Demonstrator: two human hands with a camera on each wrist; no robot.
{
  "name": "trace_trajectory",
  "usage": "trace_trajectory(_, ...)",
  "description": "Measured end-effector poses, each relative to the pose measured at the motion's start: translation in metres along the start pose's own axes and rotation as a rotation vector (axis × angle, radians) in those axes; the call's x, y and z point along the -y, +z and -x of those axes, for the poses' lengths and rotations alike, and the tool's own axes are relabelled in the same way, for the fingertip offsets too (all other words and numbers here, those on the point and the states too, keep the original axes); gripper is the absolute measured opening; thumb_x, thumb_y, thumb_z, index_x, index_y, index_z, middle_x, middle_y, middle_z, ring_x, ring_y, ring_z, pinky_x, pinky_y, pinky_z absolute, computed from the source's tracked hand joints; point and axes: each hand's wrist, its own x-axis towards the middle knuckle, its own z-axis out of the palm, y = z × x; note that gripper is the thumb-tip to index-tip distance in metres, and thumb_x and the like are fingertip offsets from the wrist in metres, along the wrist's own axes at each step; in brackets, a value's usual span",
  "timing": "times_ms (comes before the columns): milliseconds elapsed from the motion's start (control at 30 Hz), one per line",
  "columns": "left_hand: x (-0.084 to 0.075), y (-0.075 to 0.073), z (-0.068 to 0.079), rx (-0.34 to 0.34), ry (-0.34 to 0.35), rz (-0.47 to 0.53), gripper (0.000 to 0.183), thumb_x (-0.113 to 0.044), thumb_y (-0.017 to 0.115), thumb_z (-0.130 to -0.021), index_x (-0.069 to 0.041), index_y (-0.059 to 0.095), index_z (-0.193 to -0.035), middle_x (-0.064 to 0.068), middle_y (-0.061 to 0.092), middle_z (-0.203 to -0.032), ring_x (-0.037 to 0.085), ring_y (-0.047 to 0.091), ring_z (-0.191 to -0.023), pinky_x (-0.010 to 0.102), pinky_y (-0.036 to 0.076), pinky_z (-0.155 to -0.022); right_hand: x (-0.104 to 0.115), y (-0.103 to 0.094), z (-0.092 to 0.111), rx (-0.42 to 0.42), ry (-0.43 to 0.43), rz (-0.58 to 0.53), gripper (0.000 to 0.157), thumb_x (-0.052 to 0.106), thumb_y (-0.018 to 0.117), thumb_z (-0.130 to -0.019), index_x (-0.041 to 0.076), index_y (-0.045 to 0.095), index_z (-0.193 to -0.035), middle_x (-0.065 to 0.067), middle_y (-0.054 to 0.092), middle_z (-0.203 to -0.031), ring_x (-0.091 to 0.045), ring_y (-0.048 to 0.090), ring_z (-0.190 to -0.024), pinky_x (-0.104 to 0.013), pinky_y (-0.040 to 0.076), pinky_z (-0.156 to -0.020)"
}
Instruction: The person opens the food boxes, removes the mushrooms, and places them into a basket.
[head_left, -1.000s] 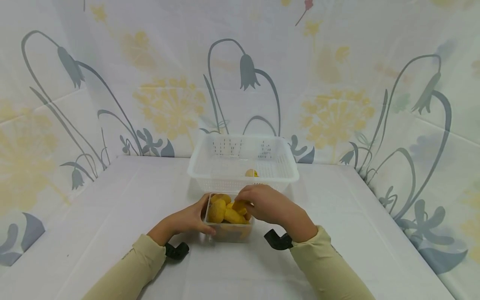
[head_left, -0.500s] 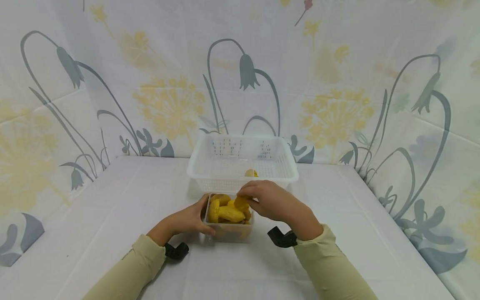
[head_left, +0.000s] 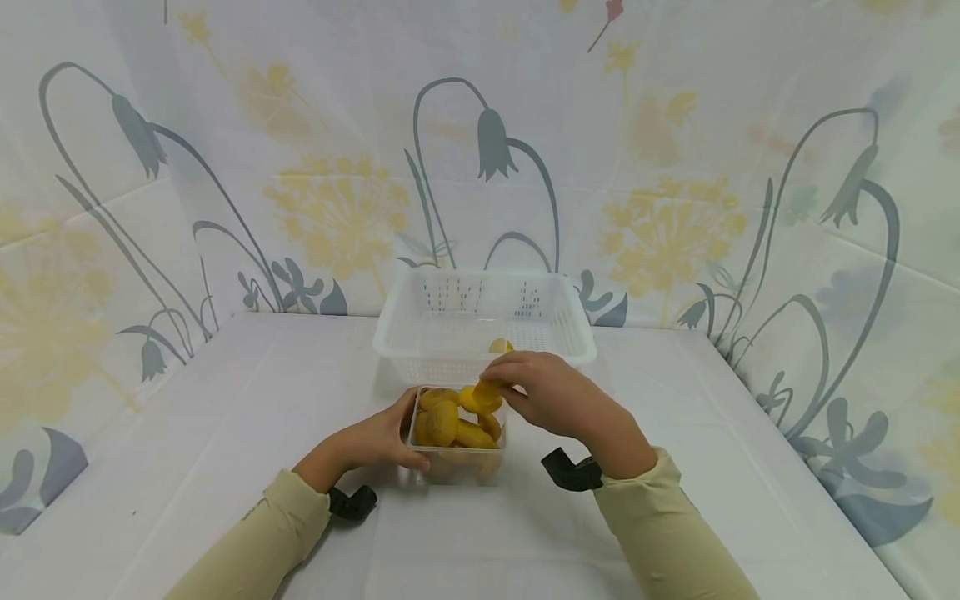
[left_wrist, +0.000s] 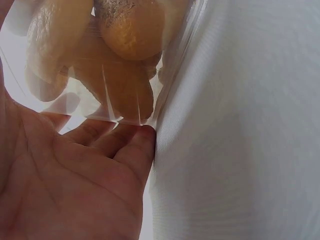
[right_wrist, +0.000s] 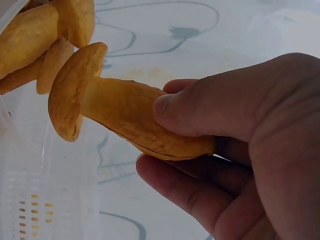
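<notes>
A clear plastic box full of yellow-orange mushrooms stands on the table. My left hand grips its left side, thumb at the front corner and fingers towards the back. In the left wrist view, mushrooms show through the box wall, against the fingers. Over the box's back right part, my right hand pinches a mushroom by its stem, between thumb and fingers. Its cap points away from the hand, towards the other mushrooms.
Behind the box, close to the patterned backdrop, stands a white perforated basket. A yellowish mushroom lies inside it. White cloth covers the table.
My right hand has moved up, back and slightly right, lifting the pinched mushroom. Mushrooms in the box have shifted. My left hand keeps its place.
</notes>
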Motion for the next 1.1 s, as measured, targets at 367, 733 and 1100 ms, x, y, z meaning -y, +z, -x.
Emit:
trace_trajectory(367,0.000,0.000,0.000,-0.020,0.000,-0.028,0.110,-0.033,0.083,-0.062,-0.026,0.009,-0.143,-0.006,0.022,-0.146,0.016,0.025,-0.134,0.047,0.020,-0.111,-0.006,-0.009,0.004,-0.087,-0.013,-0.052,0.021,0.009,0.062,-0.085,0.014,0.067,-0.104,0.004,0.065,-0.104,-0.012,0.061,-0.098,-0.028,0.049,-0.086)
trace_trajectory(733,0.000,0.001,0.000,-0.009,0.007,-0.029,0.110,-0.032,0.082,-0.064,-0.025,0.006,-0.144,-0.006,0.019,-0.147,0.016,0.022,-0.135,0.048,0.018,-0.112,-0.019,-0.016,0.010,-0.193,-0.013,-0.060,0.024,0.005,0.065,-0.082,0.012,0.067,-0.105,0.003,0.065,-0.105,-0.014,0.061,-0.099,-0.028,0.050,-0.084)
trace_trajectory(1100,0.001,0.000,0.000,-0.003,0.017,-0.016,0.109,-0.030,0.082,-0.064,-0.024,0.007,-0.143,-0.005,0.023,-0.145,0.016,0.026,-0.133,0.047,0.021,-0.111,-0.029,-0.024,0.014,-0.223,0.021,-0.063,0.023,0.008,0.063,-0.084,0.012,0.066,-0.107,0.003,0.065,-0.106,-0.013,0.062,-0.095,-0.028,0.052,-0.080)
